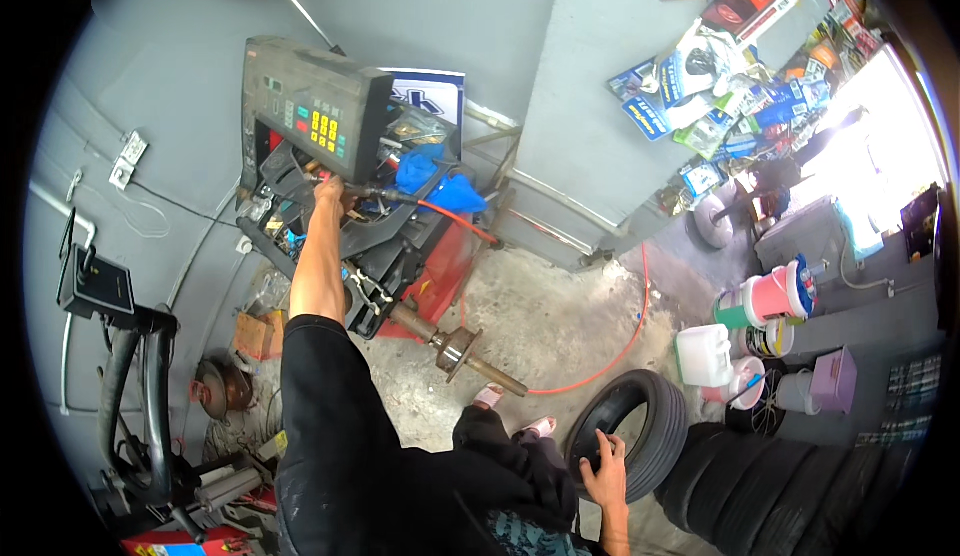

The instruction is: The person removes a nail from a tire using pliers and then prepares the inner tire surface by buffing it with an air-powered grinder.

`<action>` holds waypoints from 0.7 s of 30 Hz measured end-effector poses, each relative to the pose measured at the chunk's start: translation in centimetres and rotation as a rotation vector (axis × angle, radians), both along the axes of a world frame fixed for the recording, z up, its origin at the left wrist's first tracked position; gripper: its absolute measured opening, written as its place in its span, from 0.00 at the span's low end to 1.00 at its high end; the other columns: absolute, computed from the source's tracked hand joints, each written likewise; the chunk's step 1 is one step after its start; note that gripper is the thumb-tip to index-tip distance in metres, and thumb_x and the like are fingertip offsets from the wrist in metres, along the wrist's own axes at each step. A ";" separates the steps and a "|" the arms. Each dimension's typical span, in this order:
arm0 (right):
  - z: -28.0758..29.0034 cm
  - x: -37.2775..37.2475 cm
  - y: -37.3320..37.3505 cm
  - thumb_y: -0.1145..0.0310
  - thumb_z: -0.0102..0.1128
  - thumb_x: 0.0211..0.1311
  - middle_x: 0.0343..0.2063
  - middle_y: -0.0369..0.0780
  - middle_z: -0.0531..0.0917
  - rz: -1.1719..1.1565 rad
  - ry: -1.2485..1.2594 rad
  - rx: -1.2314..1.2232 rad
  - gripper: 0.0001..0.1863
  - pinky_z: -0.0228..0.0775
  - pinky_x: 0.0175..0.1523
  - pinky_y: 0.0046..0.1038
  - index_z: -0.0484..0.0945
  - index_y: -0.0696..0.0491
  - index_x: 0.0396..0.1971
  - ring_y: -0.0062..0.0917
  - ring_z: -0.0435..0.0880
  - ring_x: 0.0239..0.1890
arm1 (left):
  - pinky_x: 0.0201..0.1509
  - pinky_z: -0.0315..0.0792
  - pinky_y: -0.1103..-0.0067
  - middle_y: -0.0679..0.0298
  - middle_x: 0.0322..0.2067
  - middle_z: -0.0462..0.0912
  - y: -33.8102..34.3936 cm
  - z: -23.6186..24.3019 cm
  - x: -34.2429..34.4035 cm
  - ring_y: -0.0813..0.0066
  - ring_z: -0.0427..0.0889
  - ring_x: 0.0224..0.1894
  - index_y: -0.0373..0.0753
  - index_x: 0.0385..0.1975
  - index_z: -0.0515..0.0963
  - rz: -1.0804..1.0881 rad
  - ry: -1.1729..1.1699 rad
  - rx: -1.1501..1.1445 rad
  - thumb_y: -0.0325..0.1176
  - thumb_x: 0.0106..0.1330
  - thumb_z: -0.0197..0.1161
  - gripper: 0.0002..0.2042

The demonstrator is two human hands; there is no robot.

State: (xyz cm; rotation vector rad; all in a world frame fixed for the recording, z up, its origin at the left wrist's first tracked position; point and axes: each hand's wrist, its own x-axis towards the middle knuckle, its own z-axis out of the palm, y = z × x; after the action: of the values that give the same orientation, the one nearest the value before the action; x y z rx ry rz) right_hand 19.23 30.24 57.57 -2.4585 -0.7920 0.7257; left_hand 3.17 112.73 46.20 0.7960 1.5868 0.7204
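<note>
My left hand [329, 192] reaches into the tray of a wheel balancer [310, 106], below its panel of yellow keys. Its fingers are closed among small tools, and I cannot make out what is in them. Beside that hand, the metal end of an orange air hose [455, 218] lies across the tray. At the lower right, my right hand [606, 474] grips the edge of a black tyre [655, 441], its fingers curled at the inner opening. The tyre stands on its tread by my feet. From the balancer sticks out a bare metal shaft [458, 349] with a flange.
Blue cloth [440, 178] lies on the balancer's far side. A row of tyres [790, 491] stands at the lower right, near buckets [775, 296] and a white jug [705, 356]. The hose loops over the concrete floor. Another machine [150, 396] stands at left.
</note>
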 end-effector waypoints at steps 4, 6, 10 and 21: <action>-0.8 -0.9 -1.7 0.68 0.68 0.56 0.64 0.55 0.69 -0.073 0.015 -0.036 0.37 0.77 0.58 0.44 0.70 0.52 0.68 0.51 0.80 0.57 | 0.20 0.79 0.60 0.57 0.25 0.85 2.3 -2.8 -0.7 0.58 0.82 0.17 0.41 0.37 0.79 0.234 -0.083 0.039 0.39 0.72 0.63 0.08; -0.9 -1.2 -2.7 0.69 0.68 0.55 0.63 0.54 0.69 -0.102 0.009 -0.051 0.37 0.77 0.57 0.44 0.70 0.52 0.68 0.50 0.80 0.56 | 0.28 0.82 0.57 0.57 0.31 0.83 2.2 -3.3 -0.5 0.58 0.84 0.27 0.40 0.39 0.77 0.265 -0.194 0.046 0.34 0.73 0.60 0.05; -0.6 -1.8 -3.6 0.70 0.68 0.55 0.62 0.53 0.70 -0.184 0.036 -0.024 0.37 0.77 0.57 0.43 0.70 0.52 0.68 0.48 0.81 0.54 | 0.39 0.81 0.57 0.53 0.43 0.82 0.9 -3.4 -0.4 0.59 0.81 0.41 0.39 0.48 0.76 0.142 -0.195 0.026 0.27 0.70 0.54 0.10; -2.4 -6.1 -7.8 0.72 0.69 0.58 0.60 0.51 0.71 -0.255 0.034 0.115 0.35 0.77 0.55 0.37 0.71 0.51 0.68 0.40 0.83 0.48 | 0.60 0.80 0.65 0.47 0.59 0.78 -10.8 0.7 -0.2 0.52 0.82 0.57 0.36 0.70 0.66 -0.238 -0.507 0.314 0.31 0.73 0.59 0.26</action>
State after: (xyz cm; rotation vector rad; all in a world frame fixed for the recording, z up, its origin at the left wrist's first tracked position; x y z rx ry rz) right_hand 13.09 22.41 55.14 -2.3781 -0.4807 0.6075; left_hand 2.93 101.91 46.86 0.9226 0.9192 0.9223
